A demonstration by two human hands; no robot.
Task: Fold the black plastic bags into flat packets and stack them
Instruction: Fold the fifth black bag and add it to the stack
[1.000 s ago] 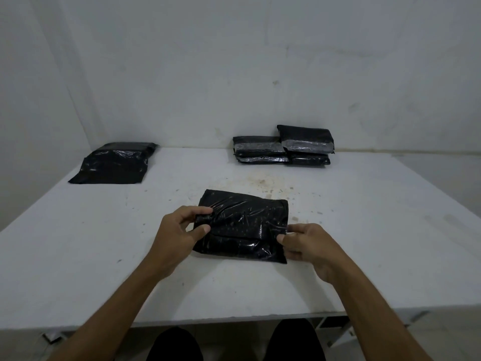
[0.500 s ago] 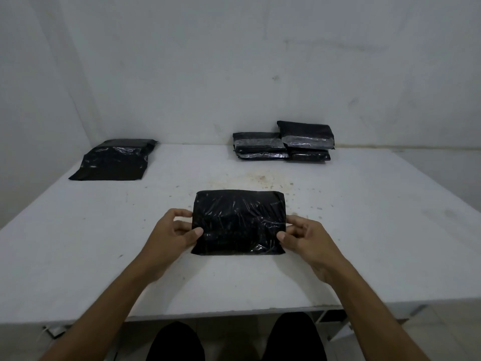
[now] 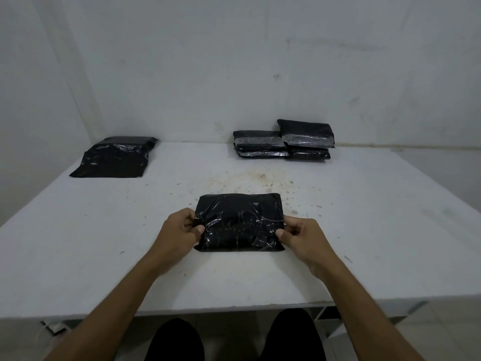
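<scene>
Near the white desk's (image 3: 78, 243) front edge, your left hand (image 3: 177, 237) and right hand (image 3: 302, 241) pinched the folded black plastic packet's (image 3: 240, 225) side edges.

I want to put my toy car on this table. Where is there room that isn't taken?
The widest bare patch is the table's right side, beyond the right hand and in front of the stacked packets. Another lies on the left, between the flat bags and the left hand. The near middle is busy: both hands pinch a packet there.
</scene>
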